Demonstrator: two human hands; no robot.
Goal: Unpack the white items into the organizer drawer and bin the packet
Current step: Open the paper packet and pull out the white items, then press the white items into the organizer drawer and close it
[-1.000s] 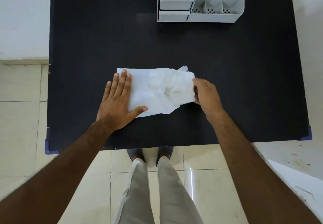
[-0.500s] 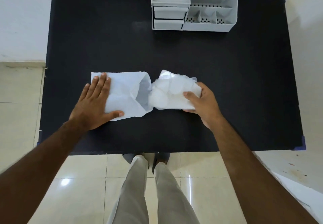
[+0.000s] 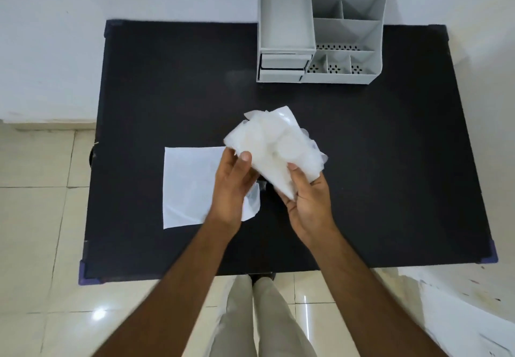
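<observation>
A crumpled clear plastic bag of white items [image 3: 274, 147] is held up above the black table [image 3: 390, 161] between both hands. My left hand [image 3: 234, 186] pinches its left side with the thumb on top. My right hand [image 3: 308, 206] cups it from below and from the right. The flat white paper packet [image 3: 192, 186] lies on the table to the left, partly under my left hand. The grey organizer [image 3: 320, 33] stands at the table's far edge, its two small drawers [image 3: 282, 68] shut at the lower left.
A white wall runs behind the table. Beige floor tiles lie to the left and in front. A white surface with marks shows at the lower right. My legs stand at the table's front edge.
The bag of white items has come fully out of the packet and been lifted off the table. My left hand left the packet and took hold of the bag too.
</observation>
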